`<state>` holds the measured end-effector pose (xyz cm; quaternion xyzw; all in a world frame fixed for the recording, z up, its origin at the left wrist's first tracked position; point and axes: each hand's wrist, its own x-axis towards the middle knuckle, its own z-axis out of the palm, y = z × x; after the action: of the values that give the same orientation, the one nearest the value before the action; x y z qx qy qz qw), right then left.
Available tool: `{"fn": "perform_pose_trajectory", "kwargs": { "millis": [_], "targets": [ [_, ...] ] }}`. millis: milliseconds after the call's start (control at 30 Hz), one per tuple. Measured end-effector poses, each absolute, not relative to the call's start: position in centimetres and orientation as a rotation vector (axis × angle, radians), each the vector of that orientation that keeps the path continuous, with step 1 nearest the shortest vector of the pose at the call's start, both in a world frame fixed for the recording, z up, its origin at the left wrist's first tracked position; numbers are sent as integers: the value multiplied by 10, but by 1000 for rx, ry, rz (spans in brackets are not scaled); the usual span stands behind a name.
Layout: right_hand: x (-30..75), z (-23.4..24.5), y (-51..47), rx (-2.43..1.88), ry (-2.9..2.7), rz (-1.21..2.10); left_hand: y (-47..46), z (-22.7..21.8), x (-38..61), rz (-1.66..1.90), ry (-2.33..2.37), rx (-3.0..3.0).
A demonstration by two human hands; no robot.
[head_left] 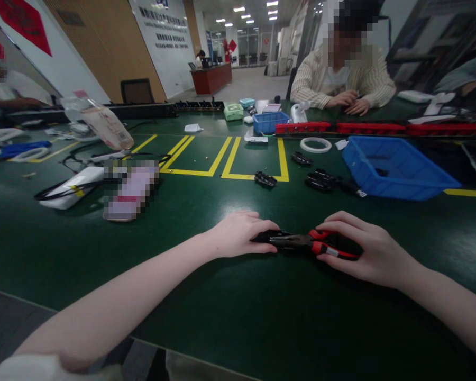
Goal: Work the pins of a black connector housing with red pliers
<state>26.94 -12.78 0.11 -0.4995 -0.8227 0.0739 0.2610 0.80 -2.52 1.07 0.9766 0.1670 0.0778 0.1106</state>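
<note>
My right hand (367,246) is closed around the red and black handles of a pair of needle-nose pliers (295,242). The jaws point left and reach a small black plastic part (266,236). My left hand (241,235) pinches that part between thumb and fingers, low over the green table. Whether the jaws grip the part or only touch it, I cannot tell. Beyond my hands lie similar black parts: one piece (265,179) on the yellow tape line, another piece (302,159) farther back, and a cluster (321,180) beside the blue bin.
A large blue bin (400,180) stands at the right, with a white tape roll (316,145) to its left. At the left are a phone (133,193), a white box (73,188) with a black cord, and a tilted bottle (107,127). A person (343,79) sits across the table.
</note>
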Motion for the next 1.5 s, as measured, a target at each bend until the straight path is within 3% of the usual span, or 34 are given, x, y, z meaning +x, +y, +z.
{"fn": "perform_pose_trajectory", "kwargs": {
  "millis": [667, 933, 1500],
  "targets": [
    [269, 7, -129, -1422, -2285, 286, -29, 15, 8, 205, 528, 2778],
    [257, 7, -136, -1467, -2280, 160, -29, 14, 8, 235, 511, 2766],
    [264, 13, -133, -1514, -2312, 306, -30, 16, 8, 207, 523, 2798]
  ]
}}
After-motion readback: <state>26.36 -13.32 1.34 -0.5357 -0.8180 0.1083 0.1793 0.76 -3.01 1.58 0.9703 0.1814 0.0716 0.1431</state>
